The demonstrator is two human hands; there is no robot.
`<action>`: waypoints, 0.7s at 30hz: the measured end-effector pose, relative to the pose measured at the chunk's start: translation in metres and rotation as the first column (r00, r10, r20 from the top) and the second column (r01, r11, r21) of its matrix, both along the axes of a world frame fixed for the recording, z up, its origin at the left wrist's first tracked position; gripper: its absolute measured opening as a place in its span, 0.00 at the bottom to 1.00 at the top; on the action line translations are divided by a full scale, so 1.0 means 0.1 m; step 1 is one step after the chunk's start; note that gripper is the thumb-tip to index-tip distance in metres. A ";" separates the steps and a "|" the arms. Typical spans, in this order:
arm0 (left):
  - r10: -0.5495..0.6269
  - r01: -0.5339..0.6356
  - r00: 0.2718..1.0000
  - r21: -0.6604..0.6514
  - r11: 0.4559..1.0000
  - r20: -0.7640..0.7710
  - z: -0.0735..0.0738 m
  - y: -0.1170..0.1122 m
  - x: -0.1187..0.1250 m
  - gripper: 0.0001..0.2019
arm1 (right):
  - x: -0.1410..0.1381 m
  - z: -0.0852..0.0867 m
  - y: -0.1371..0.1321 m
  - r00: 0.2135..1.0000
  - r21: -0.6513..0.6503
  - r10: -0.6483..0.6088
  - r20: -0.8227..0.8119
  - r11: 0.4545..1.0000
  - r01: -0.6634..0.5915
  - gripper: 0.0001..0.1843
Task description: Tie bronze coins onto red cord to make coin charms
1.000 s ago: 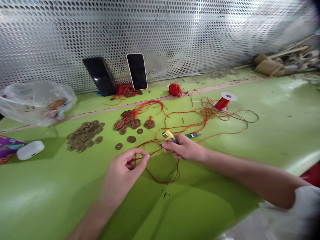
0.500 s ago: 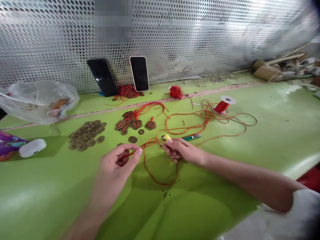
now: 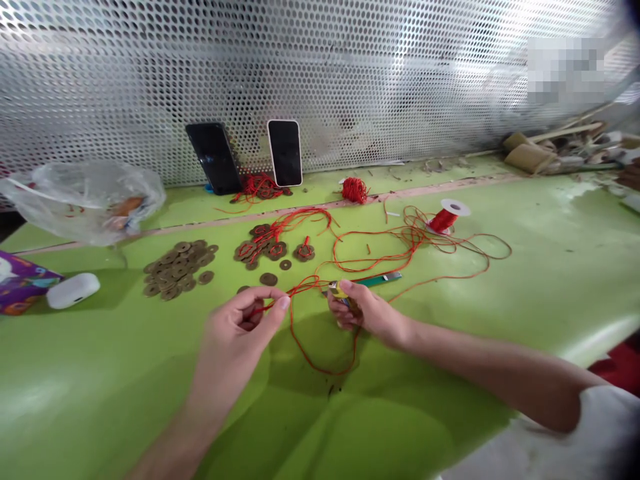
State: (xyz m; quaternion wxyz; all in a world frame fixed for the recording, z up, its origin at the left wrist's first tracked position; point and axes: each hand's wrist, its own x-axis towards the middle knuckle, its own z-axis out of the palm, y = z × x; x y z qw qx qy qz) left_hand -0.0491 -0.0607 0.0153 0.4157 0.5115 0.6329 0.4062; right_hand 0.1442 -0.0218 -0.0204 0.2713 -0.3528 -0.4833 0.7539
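My left hand (image 3: pixel 253 323) pinches red cord (image 3: pixel 300 288) between thumb and forefinger; the cord's strands reach right toward my other hand. A yellow lighter (image 3: pixel 338 291) with a metal top is gripped in my right hand (image 3: pixel 367 310), the thumb at its top end; no flame can be made out. Behind that hand lies a green box cutter (image 3: pixel 379 279). A loop of the cord hangs or lies between both hands. Just beyond are brass-coloured coins tied with red cord (image 3: pixel 275 249) and a loose coin (image 3: pixel 269 279).
A heap of coins (image 3: pixel 179 268) lies left, near a white earphone case (image 3: pixel 73 291) and a plastic bag (image 3: pixel 85 203). Two phones (image 3: pixel 285 153) lean on the perforated sheet (image 3: pixel 340 80). A red cord bundle (image 3: pixel 355 190) and spool (image 3: pixel 444 218) stand behind; loose cord spreads across the green table (image 3: pixel 525 267).
My right hand has turned the lighter more upright, with the thumb now over its top. The left hand keeps its pinch on the cord. The whole view has shifted slightly.
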 end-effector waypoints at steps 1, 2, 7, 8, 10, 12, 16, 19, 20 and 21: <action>0.000 0.000 1.000 0.004 1.000 0.002 0.00 0.00 0.00 0.16 | -0.01 0.00 0.00 1.000 0.003 -0.011 0.001 1.000 0.011 0.24; 0.003 -0.003 1.000 0.008 1.000 0.005 0.00 0.00 0.00 0.16 | -0.01 0.00 0.00 1.000 0.008 -0.018 0.000 1.000 0.018 0.24; 0.041 -0.041 0.999 -0.002 0.999 0.019 -0.02 -0.01 -0.01 0.17 | -0.03 -0.02 -0.01 0.999 0.049 -0.053 -0.002 0.997 0.053 0.26; 0.049 -0.049 0.999 -0.006 0.999 0.021 -0.02 -0.01 -0.01 0.17 | -0.03 -0.02 -0.02 0.998 0.060 -0.067 0.001 0.996 0.067 0.26; 0.057 -0.057 0.998 -0.009 0.998 0.024 -0.02 -0.01 0.00 0.18 | -0.04 -0.04 -0.05 0.995 0.092 -0.100 0.003 0.991 0.100 0.26; 0.057 -0.057 0.998 -0.009 0.998 0.022 -0.01 -0.02 0.02 0.18 | -0.04 -0.06 -0.09 0.992 0.144 -0.129 0.006 0.981 0.127 0.25; 0.063 -0.064 0.998 0.004 0.998 0.022 0.00 -0.04 0.05 0.17 | -0.04 -0.11 -0.14 0.987 0.276 -0.154 0.051 0.952 0.134 0.25; 0.074 -0.074 0.997 0.008 0.997 0.031 0.00 -0.05 0.06 0.17 | -0.04 -0.14 -0.15 0.984 0.320 -0.163 0.073 0.938 0.132 0.25; 0.075 -0.075 0.997 0.013 0.997 0.035 0.00 -0.06 0.06 0.17 | -0.04 -0.15 -0.15 0.983 0.328 -0.164 0.078 0.936 0.130 0.25; 0.070 -0.071 0.997 0.019 0.997 0.041 -0.01 -0.06 0.06 0.17 | -0.04 -0.15 -0.15 0.983 0.333 -0.167 0.082 0.934 0.130 0.25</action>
